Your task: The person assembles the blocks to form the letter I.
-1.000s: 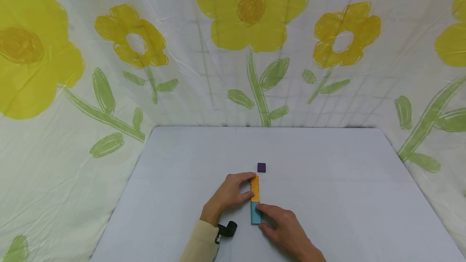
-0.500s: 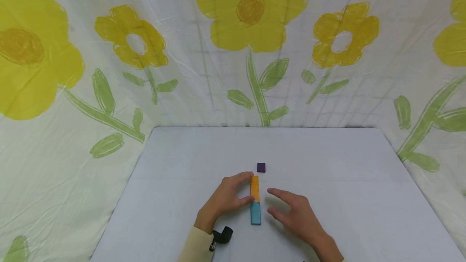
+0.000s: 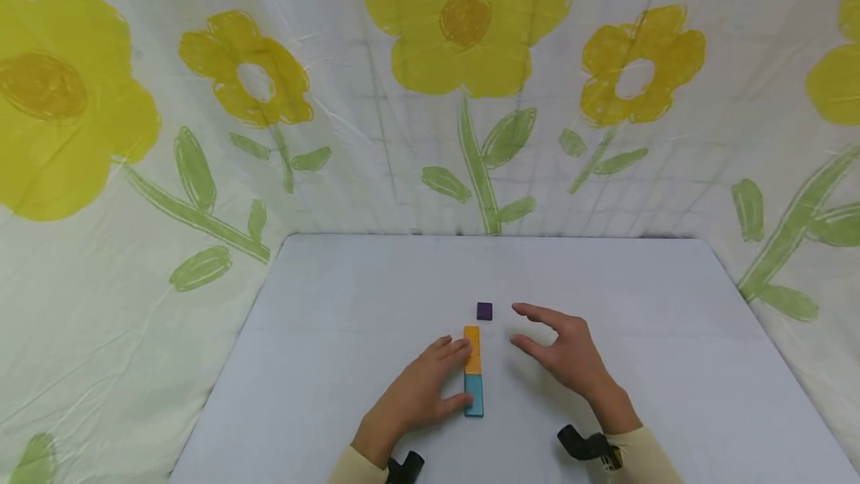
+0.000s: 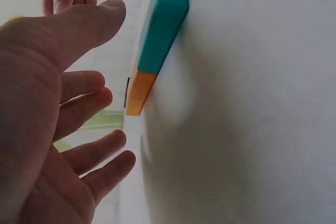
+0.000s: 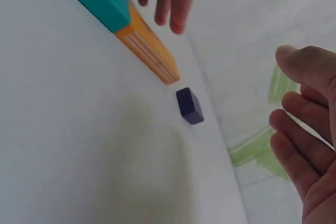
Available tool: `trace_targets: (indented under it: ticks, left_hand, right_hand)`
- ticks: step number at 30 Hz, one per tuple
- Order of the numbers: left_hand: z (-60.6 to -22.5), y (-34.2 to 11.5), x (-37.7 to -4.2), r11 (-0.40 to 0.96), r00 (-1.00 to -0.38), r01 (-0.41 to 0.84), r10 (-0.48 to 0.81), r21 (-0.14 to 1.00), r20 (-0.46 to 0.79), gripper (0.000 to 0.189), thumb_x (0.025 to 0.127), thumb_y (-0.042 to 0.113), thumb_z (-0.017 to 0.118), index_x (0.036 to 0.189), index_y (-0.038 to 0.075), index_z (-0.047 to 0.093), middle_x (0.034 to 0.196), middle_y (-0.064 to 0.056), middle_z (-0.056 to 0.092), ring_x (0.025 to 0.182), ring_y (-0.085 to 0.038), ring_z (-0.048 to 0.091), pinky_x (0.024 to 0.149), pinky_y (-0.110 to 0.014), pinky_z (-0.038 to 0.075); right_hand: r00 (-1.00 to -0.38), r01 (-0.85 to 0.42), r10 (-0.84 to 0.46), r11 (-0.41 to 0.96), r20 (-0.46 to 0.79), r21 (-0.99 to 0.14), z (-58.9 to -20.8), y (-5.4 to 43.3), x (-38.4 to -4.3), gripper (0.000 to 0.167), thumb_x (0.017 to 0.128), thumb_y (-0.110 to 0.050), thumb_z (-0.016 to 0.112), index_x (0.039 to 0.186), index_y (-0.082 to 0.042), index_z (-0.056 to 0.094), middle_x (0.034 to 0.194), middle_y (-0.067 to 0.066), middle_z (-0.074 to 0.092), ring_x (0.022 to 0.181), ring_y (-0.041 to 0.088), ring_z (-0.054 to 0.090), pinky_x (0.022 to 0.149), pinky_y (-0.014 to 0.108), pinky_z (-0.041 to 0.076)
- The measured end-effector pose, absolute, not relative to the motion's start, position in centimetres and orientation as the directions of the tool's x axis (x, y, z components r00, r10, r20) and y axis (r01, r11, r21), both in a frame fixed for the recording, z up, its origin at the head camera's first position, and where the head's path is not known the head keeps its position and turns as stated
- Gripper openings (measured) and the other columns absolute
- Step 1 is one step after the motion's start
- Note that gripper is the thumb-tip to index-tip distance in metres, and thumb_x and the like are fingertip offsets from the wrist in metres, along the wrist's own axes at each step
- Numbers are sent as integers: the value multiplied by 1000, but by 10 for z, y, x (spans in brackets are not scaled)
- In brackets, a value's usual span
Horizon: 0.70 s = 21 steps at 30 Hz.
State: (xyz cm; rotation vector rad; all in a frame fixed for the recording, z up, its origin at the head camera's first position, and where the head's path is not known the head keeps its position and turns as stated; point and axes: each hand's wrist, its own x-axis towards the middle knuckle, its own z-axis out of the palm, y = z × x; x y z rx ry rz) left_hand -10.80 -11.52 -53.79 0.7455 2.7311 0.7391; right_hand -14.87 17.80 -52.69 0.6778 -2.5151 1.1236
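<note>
On the white table, an orange block and a teal block lie end to end in a straight column, the teal one nearer me. A small purple block sits just beyond the orange end, with a gap between. Over the column's left side hovers my left hand, fingers spread; the left wrist view shows space between it and the teal block. To the right of the purple block, my right hand is held in the air with thumb and fingers apart, holding nothing.
The white tabletop ends at a back edge in front of a hanging curtain printed with yellow flowers. A black wrist-worn device is on the right wrist, and another on the left.
My right hand has left the teal block and moved away and forward beside the purple block. My left hand has come off the orange block's edge and shifted nearer me. The blocks stay put.
</note>
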Motion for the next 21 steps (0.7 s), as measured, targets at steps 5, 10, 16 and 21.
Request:
trace_targets:
  ticks: [5, 10, 16, 21]
  left_hand:
    - [-540, -114, -104, 762, -848, 430, 525, 484, -74, 73, 100, 49, 78, 163, 18, 55, 170, 3, 51, 160, -31, 44, 129, -50, 44]
    - [-541, -113, -101, 771, -848, 442, 526, 458, -66, 69, 103, 47, 74, 162, 17, 55, 171, 1, 50, 159, -32, 45, 130, -51, 43]
    - [-542, -111, -100, 790, -851, 445, 519, 423, -74, 68, 105, 46, 73, 163, 15, 55, 171, 1, 50, 158, -31, 46, 130, -50, 42]
    - [-544, -108, -100, 803, -850, 462, 522, 377, -72, 66, 106, 46, 71, 162, 14, 55, 171, 1, 50, 157, -31, 47, 130, -48, 43]
  right_hand:
    - [-846, -532, -312, 563, 433, -633, -530, 178, -164, 51, 90, -20, 93, 138, -14, 77, 133, 0, 80, 114, 30, 79, 99, 54, 65]
    - [-868, -496, -333, 537, 369, -682, -537, 176, -176, 51, 93, -24, 90, 140, -14, 76, 136, -1, 79, 119, 31, 77, 104, 57, 63]
    - [-865, -496, -359, 499, 352, -711, -550, 171, -191, 49, 95, -25, 89, 140, -11, 75, 135, 1, 79, 118, 31, 78, 106, 58, 61]
    - [-881, -460, -359, 496, 309, -736, -557, 167, -199, 49, 95, -26, 89, 140, -12, 75, 137, 3, 78, 121, 29, 77, 108, 58, 60]
